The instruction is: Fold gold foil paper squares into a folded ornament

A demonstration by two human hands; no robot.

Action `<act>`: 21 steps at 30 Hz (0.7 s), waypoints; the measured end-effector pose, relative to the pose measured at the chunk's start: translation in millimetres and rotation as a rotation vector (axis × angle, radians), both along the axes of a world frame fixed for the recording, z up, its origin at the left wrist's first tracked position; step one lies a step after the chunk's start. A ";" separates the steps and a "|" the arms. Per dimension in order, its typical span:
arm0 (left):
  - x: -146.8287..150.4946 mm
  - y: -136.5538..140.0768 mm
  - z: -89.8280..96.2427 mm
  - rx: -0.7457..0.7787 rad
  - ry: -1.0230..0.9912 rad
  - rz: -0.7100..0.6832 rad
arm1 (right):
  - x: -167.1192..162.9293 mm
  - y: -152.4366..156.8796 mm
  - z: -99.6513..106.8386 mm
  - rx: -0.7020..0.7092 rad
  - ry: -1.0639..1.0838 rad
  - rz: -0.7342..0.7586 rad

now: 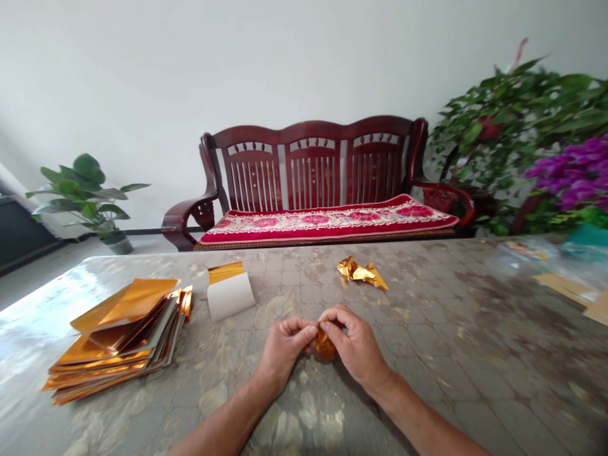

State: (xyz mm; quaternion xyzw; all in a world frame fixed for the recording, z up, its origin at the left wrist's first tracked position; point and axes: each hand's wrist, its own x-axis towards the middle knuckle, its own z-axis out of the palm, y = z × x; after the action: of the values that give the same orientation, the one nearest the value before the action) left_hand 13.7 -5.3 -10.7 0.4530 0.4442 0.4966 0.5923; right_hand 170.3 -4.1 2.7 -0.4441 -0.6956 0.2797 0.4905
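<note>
Between my two hands is a small crumpled piece of gold foil paper [326, 349], just above the table. My left hand [287, 345] pinches its upper edge with thumb and forefinger. From the other side my right hand [354, 342] pinches the same piece, the fingertips of both hands nearly meeting. Part of the foil is hidden by my fingers. Beyond my hands lies a folded, creased gold foil piece [361, 273]. To the left is a thick stack of gold foil sheets [118, 342], with a curled sheet [231, 296] beside it, pale side out.
The table [427, 380] has a patterned grey-brown cover. Clear plastic packaging [527, 256] and brown card [565, 288] lie at its right edge. Behind stands a dark red wooden bench [308, 171]. Potted plants [90, 196] and purple flowers [574, 171] flank it.
</note>
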 end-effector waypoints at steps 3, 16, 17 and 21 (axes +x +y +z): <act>-0.1 -0.4 1.7 0.051 0.068 0.012 | 0.6 -1.1 -0.1 0.006 -0.013 -0.015; 4.7 -7.8 5.7 0.278 0.555 0.193 | -2.5 -2.5 -0.3 0.004 -0.081 -0.036; 4.8 -8.0 6.5 0.293 0.583 0.193 | -1.5 -2.5 1.4 0.020 -0.115 -0.039; 4.7 -8.8 7.6 0.356 0.690 0.202 | 3.4 -2.6 9.0 0.169 -0.345 -0.059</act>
State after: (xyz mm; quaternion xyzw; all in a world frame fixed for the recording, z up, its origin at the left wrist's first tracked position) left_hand 18.4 -14.2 -3.1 0.6430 0.5663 0.4402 0.2686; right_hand 173.7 -6.7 11.7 -0.4631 -0.7771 0.1254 0.4074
